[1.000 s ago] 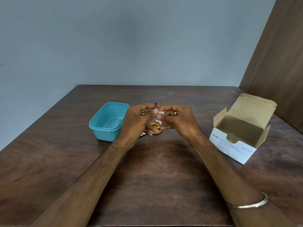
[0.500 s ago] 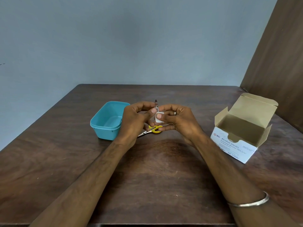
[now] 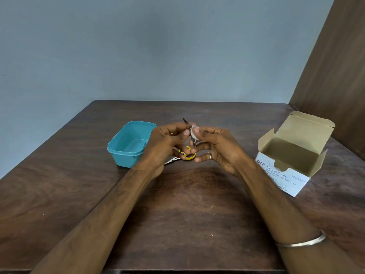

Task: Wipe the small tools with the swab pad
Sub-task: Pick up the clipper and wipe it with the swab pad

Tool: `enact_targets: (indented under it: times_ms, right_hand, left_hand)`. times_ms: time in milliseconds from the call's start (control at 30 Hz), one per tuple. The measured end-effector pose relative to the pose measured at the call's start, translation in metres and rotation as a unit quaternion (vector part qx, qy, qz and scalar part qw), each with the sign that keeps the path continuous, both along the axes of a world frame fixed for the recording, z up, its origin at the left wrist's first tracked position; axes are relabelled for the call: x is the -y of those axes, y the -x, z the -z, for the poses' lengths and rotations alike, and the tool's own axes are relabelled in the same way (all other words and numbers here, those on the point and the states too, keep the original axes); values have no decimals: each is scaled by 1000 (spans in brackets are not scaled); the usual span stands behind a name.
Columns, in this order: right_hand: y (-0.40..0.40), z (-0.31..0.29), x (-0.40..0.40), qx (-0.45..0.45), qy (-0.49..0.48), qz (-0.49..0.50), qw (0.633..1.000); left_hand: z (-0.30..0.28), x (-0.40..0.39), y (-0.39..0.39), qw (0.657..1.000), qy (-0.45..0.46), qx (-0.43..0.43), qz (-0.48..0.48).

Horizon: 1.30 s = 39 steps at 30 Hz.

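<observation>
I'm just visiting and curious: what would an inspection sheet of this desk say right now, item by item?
Surface: dark wooden table, scuffed grain.
Job's things: small metal tool held upright; white swab pad pressed against it; yellow-handled scissors lying on the table under the hands.
Clutter: teal tub, open; alcohol swabs box, flaps up, inside looks empty.
Grippers: left hand pinches the tool; right hand pinches the pad.
Cables: nothing seen.
Surroundings: blue-grey wall; brown panel on the right.
</observation>
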State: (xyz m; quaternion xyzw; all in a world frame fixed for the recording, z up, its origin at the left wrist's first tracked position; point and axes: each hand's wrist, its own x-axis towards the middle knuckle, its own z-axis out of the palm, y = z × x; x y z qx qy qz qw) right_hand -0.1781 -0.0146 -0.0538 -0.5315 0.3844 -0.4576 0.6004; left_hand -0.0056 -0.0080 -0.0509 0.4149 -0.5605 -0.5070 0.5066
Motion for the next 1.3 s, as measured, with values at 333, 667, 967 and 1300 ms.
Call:
enact_targets:
  times_ms: [333,667,967,1300]
  right_hand:
    - [-1,-2,-2,6,11,-6,1000]
    - [0,-1,-3,-5,19,-5,1000]
    - [-2,1,0,-19,21,5,1000]
    - [-4,2,3,31,10,-3,999]
  left_hand:
    - [2,2,0,999,26,18,-19]
    - [3,3,-1,999,27,34,-25]
    - [2,0,2,1000,5,16,-8]
    - [1,-1,4,999,-26,8,-24]
